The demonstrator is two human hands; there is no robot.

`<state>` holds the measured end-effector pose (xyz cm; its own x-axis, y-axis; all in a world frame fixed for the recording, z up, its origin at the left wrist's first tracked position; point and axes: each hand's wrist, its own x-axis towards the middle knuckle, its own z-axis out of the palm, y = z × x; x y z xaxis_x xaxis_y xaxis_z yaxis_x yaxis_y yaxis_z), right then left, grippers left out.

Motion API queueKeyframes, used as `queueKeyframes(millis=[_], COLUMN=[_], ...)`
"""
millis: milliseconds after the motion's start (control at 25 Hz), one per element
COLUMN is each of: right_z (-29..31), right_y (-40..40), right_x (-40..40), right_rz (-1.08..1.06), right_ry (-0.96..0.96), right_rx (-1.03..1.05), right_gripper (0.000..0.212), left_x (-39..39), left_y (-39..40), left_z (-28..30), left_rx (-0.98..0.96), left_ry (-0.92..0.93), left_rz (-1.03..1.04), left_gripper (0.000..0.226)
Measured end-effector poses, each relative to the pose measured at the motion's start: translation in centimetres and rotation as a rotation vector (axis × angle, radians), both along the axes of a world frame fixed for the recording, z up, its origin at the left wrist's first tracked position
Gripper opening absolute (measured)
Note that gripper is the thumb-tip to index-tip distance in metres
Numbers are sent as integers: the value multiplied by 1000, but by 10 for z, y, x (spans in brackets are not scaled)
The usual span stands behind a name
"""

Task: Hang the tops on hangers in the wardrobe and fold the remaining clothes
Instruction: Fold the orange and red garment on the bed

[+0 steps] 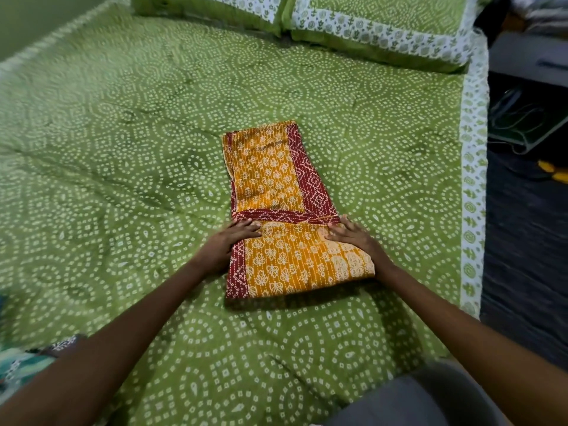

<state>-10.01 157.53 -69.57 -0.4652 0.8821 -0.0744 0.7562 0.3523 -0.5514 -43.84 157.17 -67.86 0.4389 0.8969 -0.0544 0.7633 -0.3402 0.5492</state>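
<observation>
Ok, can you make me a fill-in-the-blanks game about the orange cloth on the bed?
1. The orange cloth has a ____ border.
2. It lies on a ____ bedsheet with white dots.
3. The left hand and right hand both rest on the end folded ____ the person.
4. At the far end of the bed sit two ____.

Missing words: red; green; towards; pillows

The green bed cover [123, 149] lies wide and bare on the left of the folded orange cloth [276, 210]. Two pillows [338, 23] block the far end. A patterned cloth [21, 364] sits at the near left.
</observation>
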Motion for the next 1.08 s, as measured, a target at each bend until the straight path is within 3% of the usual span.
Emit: queueKeyframes(millis=[120,200,280,320,400,480,560,600,720,800,880,1000,1080], right_z=[40,53,51,49,38,30,27,26,26,20,16,19,17], right_y=[-36,-44,-37,-33,-31,-40,-49,-51,-55,-60,-67,-75,-86], right_x=[-3,-17,-32,-41,-56,-66,-70,-70,-71,-65,-55,-48,-49], right_rz=[-170,-322,-552,-672,-897,-986,-994,-983,-993,-1021,-1046,-1007,-951], right_ry=[308,503,646,692,760,792,775,769,683,578,609,714,746], right_rx=[-277,-483,-567,-589,-595,-536,-463,-427,-269,-237,-335,-398,-404], right_gripper=[45,21,18,27,38,46,60,59,33,22,17,11,16], left_x=[-4,0,9,16,26,35,40,42,40,32,24,19,17], left_y=[-36,-60,-70,-72,-67,-61,-58,-57,-57,-59,-63,-78,-95], left_z=[20,34,36,37,28,19,11,9,12,8,7,15,11], left_rx=[-322,-471,-502,-489,-412,-301,-169,-100,44,36,11,-17,-57], left_ry=[-392,-633,-661,-676,-720,-577,-398,-342,-296,-235,-322,-593,-639], left_rz=[257,440,651,724,822,897,933,930,915,926,901,897,927], left_gripper=[42,26,9,4,20,46,65,63,47,47,44,27,18])
